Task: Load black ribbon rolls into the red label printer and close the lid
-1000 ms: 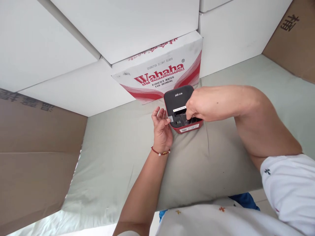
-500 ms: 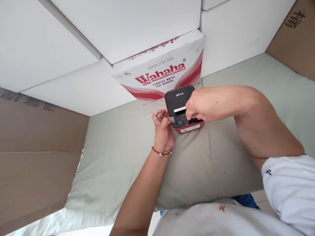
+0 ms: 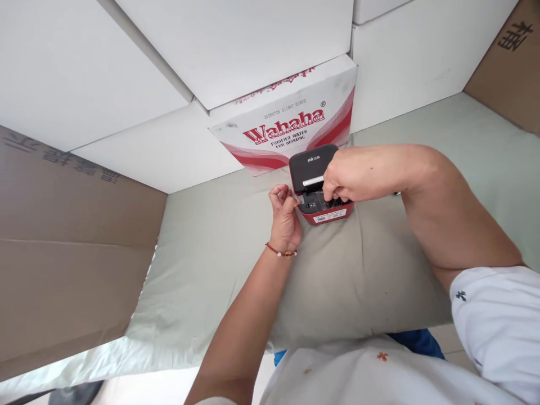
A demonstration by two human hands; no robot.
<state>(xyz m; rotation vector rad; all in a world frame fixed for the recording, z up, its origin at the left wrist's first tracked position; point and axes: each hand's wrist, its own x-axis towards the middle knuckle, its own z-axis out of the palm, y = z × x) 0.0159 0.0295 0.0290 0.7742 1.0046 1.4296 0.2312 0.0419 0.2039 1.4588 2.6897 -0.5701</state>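
A small red-and-black printer (image 3: 310,167) with a raised lid rests on the cloth-covered surface. My left hand (image 3: 286,218) is at its left edge, the thumb and fingers closed around a small grey piece (image 3: 301,199) there. From the right, my right hand (image 3: 354,173) reaches over the printer, fingers bent down and closed inside the open compartment. Something clear, like plastic film (image 3: 319,199), shows beside those fingertips; exactly what they pinch is hidden. A white label (image 3: 329,216) is on the printer's front.
Directly behind the printer stands a white-and-red Wahaha carton (image 3: 291,132). White boxes (image 3: 261,45) are stacked at the back. Brown cardboard boxes flank the surface at left (image 3: 71,259) and right (image 3: 506,73). Greenish-grey cloth (image 3: 211,253) covers the surface.
The view has shifted slightly, so the boxes and printer appear a little farther right. Both hands stay at the printer, with hardly any change in their grip.
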